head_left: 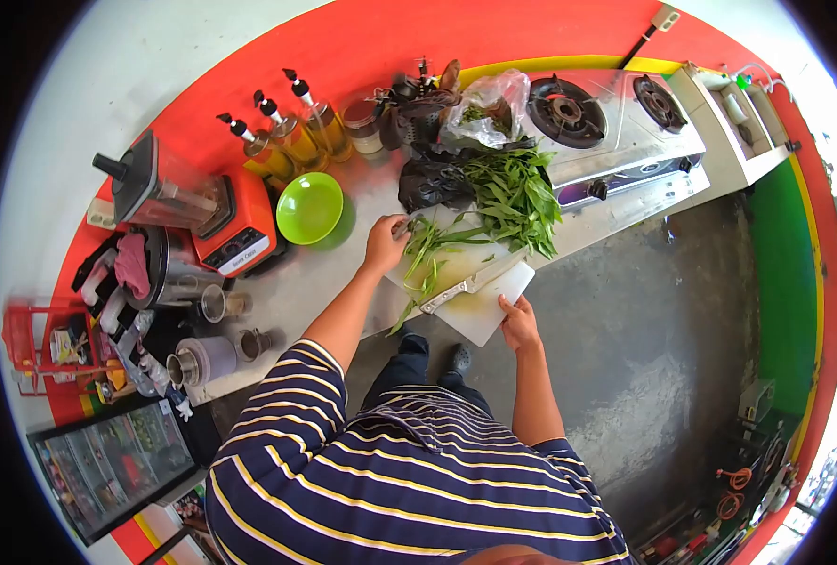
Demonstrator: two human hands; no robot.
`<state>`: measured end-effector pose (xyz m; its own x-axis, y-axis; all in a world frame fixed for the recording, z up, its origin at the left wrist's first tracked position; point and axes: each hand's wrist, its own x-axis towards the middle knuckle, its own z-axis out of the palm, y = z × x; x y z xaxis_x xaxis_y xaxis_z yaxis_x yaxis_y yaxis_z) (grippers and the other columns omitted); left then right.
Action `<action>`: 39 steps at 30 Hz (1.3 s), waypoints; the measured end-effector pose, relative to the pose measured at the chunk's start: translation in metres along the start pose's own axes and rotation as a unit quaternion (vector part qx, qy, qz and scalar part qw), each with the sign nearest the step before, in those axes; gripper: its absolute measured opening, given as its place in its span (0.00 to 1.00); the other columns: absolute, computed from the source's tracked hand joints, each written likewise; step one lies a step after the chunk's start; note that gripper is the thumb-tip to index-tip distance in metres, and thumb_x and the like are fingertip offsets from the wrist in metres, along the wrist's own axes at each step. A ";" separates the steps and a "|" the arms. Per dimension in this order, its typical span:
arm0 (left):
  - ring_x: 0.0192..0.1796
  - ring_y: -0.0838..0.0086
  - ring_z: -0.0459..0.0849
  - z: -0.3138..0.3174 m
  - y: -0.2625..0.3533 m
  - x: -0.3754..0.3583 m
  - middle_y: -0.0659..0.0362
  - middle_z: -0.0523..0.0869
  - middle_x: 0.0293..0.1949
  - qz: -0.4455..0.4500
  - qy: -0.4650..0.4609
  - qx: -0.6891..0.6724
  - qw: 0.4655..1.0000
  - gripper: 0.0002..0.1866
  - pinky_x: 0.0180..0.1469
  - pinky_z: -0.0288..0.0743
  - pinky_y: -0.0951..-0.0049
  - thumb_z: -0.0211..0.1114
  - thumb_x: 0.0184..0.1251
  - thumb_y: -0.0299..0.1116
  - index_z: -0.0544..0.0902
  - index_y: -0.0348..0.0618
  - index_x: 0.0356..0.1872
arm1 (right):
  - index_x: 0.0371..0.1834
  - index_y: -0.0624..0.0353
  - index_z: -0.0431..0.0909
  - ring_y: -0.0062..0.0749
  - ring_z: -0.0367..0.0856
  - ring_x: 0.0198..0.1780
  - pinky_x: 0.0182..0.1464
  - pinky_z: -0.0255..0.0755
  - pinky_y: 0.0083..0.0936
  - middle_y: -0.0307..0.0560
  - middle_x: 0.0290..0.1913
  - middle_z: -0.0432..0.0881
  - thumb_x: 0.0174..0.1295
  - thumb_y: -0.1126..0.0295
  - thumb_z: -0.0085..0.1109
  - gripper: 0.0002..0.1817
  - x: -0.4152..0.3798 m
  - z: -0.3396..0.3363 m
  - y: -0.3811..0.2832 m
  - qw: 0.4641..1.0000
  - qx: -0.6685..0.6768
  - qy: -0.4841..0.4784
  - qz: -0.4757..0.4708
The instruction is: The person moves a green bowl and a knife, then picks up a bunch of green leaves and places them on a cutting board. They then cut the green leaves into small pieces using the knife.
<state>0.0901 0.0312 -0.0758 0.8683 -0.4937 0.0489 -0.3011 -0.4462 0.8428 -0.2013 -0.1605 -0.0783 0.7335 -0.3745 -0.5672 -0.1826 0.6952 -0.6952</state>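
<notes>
Right hand (522,326) pinches the stiff-looking board (484,318), best held edgewise, beyond the front edge of the bench (320,282). Left hand (386,245) curls by soft-looking stems (424,238), grip unclear.

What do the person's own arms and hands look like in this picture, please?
The left hand and right hand are ungloved, with no watch visible. Short navy sleeves, striped white and yellow, leave the forearms bare.

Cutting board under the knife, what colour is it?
The cutting board is mostly white; the head view shows it.
</notes>
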 end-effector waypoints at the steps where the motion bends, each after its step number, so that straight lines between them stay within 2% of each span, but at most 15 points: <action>1: 0.48 0.53 0.84 -0.001 0.004 -0.004 0.49 0.85 0.45 0.039 0.006 0.037 0.999 0.17 0.53 0.79 0.60 0.73 0.57 0.23 0.87 0.43 0.49 | 0.66 0.61 0.71 0.33 0.84 0.55 0.54 0.81 0.34 0.46 0.58 0.83 0.75 0.72 0.56 0.19 0.001 0.003 0.001 1.000 0.004 0.004 -0.004; 2: 0.46 0.57 0.84 -0.003 0.009 -0.005 0.50 0.84 0.46 0.061 0.003 0.080 0.995 0.17 0.51 0.79 0.63 0.71 0.58 0.23 0.88 0.43 0.50 | 0.66 0.61 0.71 0.34 0.84 0.56 0.54 0.81 0.34 0.46 0.58 0.83 0.75 0.71 0.56 0.19 0.002 0.005 0.001 1.000 0.008 0.009 -0.009; 5: 0.45 0.56 0.84 -0.008 0.014 -0.005 0.50 0.84 0.44 0.089 0.025 0.136 0.986 0.13 0.50 0.78 0.62 0.71 0.59 0.24 0.88 0.42 0.47 | 0.66 0.61 0.70 0.34 0.84 0.56 0.54 0.81 0.35 0.46 0.58 0.83 0.75 0.71 0.56 0.19 0.006 0.009 0.002 1.000 0.013 0.015 -0.003; 8: 0.47 0.52 0.83 -0.009 0.004 -0.003 0.50 0.85 0.43 0.026 0.020 0.112 0.993 0.10 0.51 0.77 0.57 0.70 0.59 0.23 0.89 0.42 0.42 | 0.67 0.61 0.70 0.35 0.84 0.56 0.54 0.81 0.36 0.47 0.58 0.83 0.75 0.71 0.56 0.19 0.007 0.013 -0.002 1.000 -0.003 0.013 0.006; 11: 0.47 0.52 0.83 -0.013 -0.002 -0.008 0.50 0.85 0.42 0.003 0.026 0.109 0.994 0.07 0.51 0.77 0.57 0.70 0.60 0.23 0.89 0.41 0.39 | 0.67 0.61 0.70 0.36 0.84 0.56 0.54 0.82 0.37 0.47 0.59 0.83 0.75 0.70 0.56 0.20 0.009 0.015 -0.005 1.000 -0.020 -0.002 0.014; 18: 0.48 0.54 0.83 -0.039 -0.003 -0.049 0.52 0.85 0.42 -0.003 0.092 0.205 0.974 0.06 0.51 0.78 0.58 0.69 0.61 0.26 0.89 0.42 0.39 | 0.65 0.64 0.71 0.37 0.85 0.53 0.52 0.82 0.37 0.49 0.56 0.84 0.75 0.70 0.56 0.19 0.012 0.043 -0.017 0.995 -0.091 -0.019 0.043; 20: 0.51 0.55 0.82 -0.051 -0.004 -0.057 0.54 0.84 0.45 -0.061 0.076 0.261 0.960 0.06 0.53 0.80 0.58 0.67 0.64 0.28 0.89 0.43 0.40 | 0.65 0.63 0.72 0.34 0.85 0.52 0.51 0.81 0.37 0.48 0.56 0.84 0.75 0.67 0.57 0.19 0.015 0.056 -0.018 0.991 -0.117 -0.041 0.050; 24: 0.54 0.55 0.80 -0.071 -0.011 -0.076 0.54 0.81 0.50 -0.090 0.071 0.308 0.945 0.07 0.55 0.81 0.57 0.66 0.67 0.29 0.87 0.40 0.42 | 0.64 0.63 0.72 0.33 0.85 0.52 0.51 0.81 0.36 0.48 0.56 0.84 0.75 0.68 0.56 0.18 0.027 0.078 -0.016 0.984 -0.154 -0.072 0.059; 27: 0.57 0.54 0.79 -0.084 -0.024 -0.092 0.52 0.78 0.54 -0.120 0.061 0.339 0.931 0.10 0.55 0.81 0.56 0.65 0.68 0.30 0.84 0.36 0.46 | 0.65 0.66 0.72 0.36 0.85 0.52 0.53 0.81 0.35 0.50 0.55 0.85 0.76 0.70 0.55 0.19 0.037 0.095 -0.011 0.975 -0.191 -0.083 0.074; 29: 0.57 0.53 0.79 -0.092 -0.030 -0.106 0.49 0.77 0.55 -0.167 0.069 0.324 0.929 0.13 0.56 0.80 0.55 0.63 0.68 0.31 0.82 0.34 0.49 | 0.67 0.66 0.70 0.38 0.84 0.55 0.55 0.78 0.36 0.52 0.57 0.83 0.74 0.71 0.56 0.21 0.047 0.104 0.003 0.983 -0.155 -0.093 0.009; 30: 0.57 0.53 0.79 -0.096 -0.033 -0.113 0.49 0.77 0.55 -0.177 0.074 0.325 0.926 0.13 0.56 0.80 0.55 0.63 0.68 0.31 0.82 0.34 0.49 | 0.67 0.66 0.70 0.38 0.84 0.55 0.55 0.78 0.36 0.52 0.57 0.83 0.74 0.71 0.56 0.21 0.052 0.109 0.009 0.982 -0.160 -0.101 0.016; 33: 0.57 0.52 0.78 -0.103 -0.042 -0.133 0.48 0.77 0.56 -0.231 0.103 0.268 0.930 0.14 0.59 0.78 0.54 0.62 0.69 0.32 0.81 0.34 0.50 | 0.67 0.66 0.68 0.39 0.81 0.58 0.61 0.75 0.36 0.53 0.59 0.82 0.72 0.73 0.60 0.23 0.066 0.125 0.019 0.973 -0.220 -0.064 -0.027; 35: 0.57 0.49 0.77 -0.106 -0.046 -0.147 0.47 0.77 0.56 -0.225 0.149 0.224 0.937 0.14 0.61 0.75 0.53 0.61 0.69 0.33 0.82 0.34 0.50 | 0.71 0.68 0.64 0.42 0.81 0.59 0.63 0.73 0.36 0.55 0.60 0.81 0.68 0.75 0.61 0.29 0.071 0.141 0.019 0.939 -0.330 -0.037 -0.095; 38: 0.58 0.47 0.76 -0.107 -0.056 -0.166 0.46 0.77 0.57 -0.234 0.171 0.203 0.935 0.15 0.62 0.73 0.52 0.62 0.69 0.33 0.82 0.33 0.50 | 0.75 0.68 0.61 0.48 0.80 0.60 0.63 0.73 0.38 0.59 0.61 0.80 0.64 0.74 0.64 0.36 0.097 0.150 0.034 0.889 -0.427 -0.018 -0.167; 39: 0.58 0.47 0.76 -0.107 -0.057 -0.172 0.46 0.77 0.57 -0.237 0.177 0.204 0.933 0.15 0.62 0.73 0.52 0.62 0.69 0.33 0.82 0.33 0.50 | 0.75 0.68 0.61 0.48 0.80 0.60 0.63 0.73 0.38 0.59 0.61 0.80 0.64 0.74 0.64 0.36 0.095 0.158 0.032 0.887 -0.429 -0.024 -0.168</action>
<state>0.0006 0.2215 -0.0748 0.9962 0.0762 -0.0429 0.0872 -0.8342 0.5446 -0.0340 -0.0762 -0.0845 0.8643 -0.4310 -0.2593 -0.3641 -0.1803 -0.9137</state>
